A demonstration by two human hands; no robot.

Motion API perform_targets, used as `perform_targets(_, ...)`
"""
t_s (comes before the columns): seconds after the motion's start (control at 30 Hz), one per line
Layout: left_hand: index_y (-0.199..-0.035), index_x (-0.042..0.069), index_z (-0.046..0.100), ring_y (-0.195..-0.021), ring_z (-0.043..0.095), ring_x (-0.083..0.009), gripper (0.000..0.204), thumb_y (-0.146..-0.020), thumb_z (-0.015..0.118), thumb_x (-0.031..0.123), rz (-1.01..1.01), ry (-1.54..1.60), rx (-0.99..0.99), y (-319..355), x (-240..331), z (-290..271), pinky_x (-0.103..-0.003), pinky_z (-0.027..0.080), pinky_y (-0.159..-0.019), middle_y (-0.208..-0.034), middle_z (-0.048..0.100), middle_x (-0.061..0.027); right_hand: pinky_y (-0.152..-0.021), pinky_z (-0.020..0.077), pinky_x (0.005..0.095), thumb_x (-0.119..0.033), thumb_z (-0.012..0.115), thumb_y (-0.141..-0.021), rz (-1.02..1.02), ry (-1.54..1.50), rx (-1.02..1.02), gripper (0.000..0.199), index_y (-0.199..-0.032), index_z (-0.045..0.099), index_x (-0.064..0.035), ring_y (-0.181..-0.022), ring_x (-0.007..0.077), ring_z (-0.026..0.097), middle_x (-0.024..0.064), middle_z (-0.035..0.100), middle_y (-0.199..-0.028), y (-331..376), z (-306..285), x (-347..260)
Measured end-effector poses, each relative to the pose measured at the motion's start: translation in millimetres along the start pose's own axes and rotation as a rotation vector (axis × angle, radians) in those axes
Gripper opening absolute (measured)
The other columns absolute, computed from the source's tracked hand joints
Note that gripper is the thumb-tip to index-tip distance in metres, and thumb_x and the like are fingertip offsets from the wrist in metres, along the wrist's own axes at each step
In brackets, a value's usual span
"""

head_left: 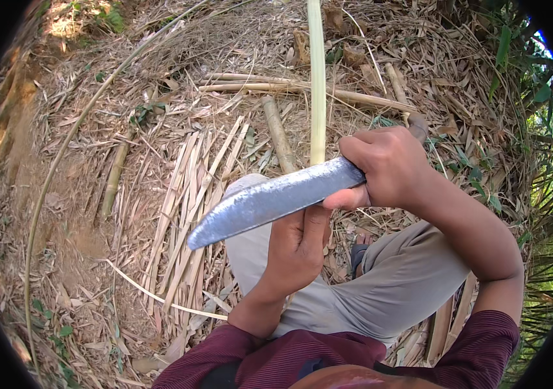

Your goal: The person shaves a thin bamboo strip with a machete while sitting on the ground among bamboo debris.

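Note:
My right hand (390,165) is wrapped round the handle of a large knife (270,202), a machete with a broad grey blade. The blade points left and slightly toward me, and its tip is near my left knee. The handle's brown end (419,126) sticks out past my fist. A long, pale green-yellow bamboo strip (317,84) runs from the far edge down behind the blade. Just below the blade, my left hand (299,249) is closed round the strip's near part; the blade hides some of its fingers. Where blade and strip meet, the contact is hidden.
Flat split bamboo strips (185,201) lie in a bunch on the leaf-strewn ground at left. Bamboo pole pieces (277,133) lie ahead and left (115,175). A long thin stem (62,152) curves along the left. My bent legs (393,279) are below my hands; green plants (542,214) border the right.

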State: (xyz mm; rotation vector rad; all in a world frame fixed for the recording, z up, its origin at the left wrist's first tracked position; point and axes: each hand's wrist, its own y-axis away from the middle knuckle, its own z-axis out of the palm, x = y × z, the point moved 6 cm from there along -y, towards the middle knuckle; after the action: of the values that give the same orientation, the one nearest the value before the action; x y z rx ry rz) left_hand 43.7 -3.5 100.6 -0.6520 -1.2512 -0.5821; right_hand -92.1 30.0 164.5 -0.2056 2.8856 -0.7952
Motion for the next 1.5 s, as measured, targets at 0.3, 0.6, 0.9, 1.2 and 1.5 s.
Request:
perform_targets(0.3,-0.092,-0.001,0.059,-0.049,0.037,-0.0067,0.025,-0.104,0.046,0.017,-0.067,-0.189,-0.001,12,-1,-7,-0.028,0.031,-0.046,-0.056,0.042,0.0015,-0.048,0.0471,0.0391,-0.082,0.056,-0.071,0.029,0.186,0.076,0.076,-0.059,0.053,-0.0072,-0.050,0.0275,0.060,0.0082,0.053,-0.053,6,-8,41)
perform_targets(0.6,-0.077,0.006,0.051,-0.047,0.031,-0.0026,0.033,-0.104,0.044,0.023,-0.023,-0.296,-0.044,51,-17,-14,-0.022,0.024,-0.042,-0.055,0.037,0.0071,-0.045,0.0261,0.0260,-0.084,0.019,-0.087,0.882,-0.042,0.530,0.077,-0.054,0.035,-0.0153,-0.044,0.0074,0.030,-0.0063,0.029,-0.049,57,-61,183)
perform_targets(0.9,-0.088,0.007,0.049,-0.045,0.020,-0.0007,0.037,-0.107,0.035,0.036,-0.371,0.276,-0.125,-4,-26,-21,-0.019,0.015,-0.039,-0.059,0.028,0.0077,-0.044,0.0330,0.0330,-0.064,0.035,-0.098,0.612,-0.656,0.157,0.069,-0.062,0.049,-0.0076,-0.045,0.0133,0.040,-0.0010,0.042,-0.053,11,-14,68)
perform_targets(1.2,-0.101,-0.001,0.060,-0.056,0.048,-0.0136,0.018,-0.099,0.051,0.014,0.138,-0.361,0.048,-4,-8,-22,-0.027,0.037,-0.053,-0.070,0.054,-0.0048,-0.046,0.0463,0.0396,-0.074,0.058,-0.078,0.078,-0.071,-0.119,0.072,-0.065,0.054,-0.0032,-0.047,0.0304,0.058,0.0119,0.054,-0.053,4,11,-12)
perform_targets(1.5,-0.102,-0.003,0.065,-0.082,0.064,-0.0389,0.019,-0.085,0.057,0.001,0.400,-0.676,0.236,12,13,-11,-0.044,0.049,-0.073,-0.087,0.065,-0.0209,-0.047,0.0464,0.0360,-0.081,0.063,-0.063,-0.083,0.090,-0.029,0.075,-0.063,0.050,-0.0070,-0.048,0.0266,0.056,0.0067,0.048,-0.055,-1,7,-18)
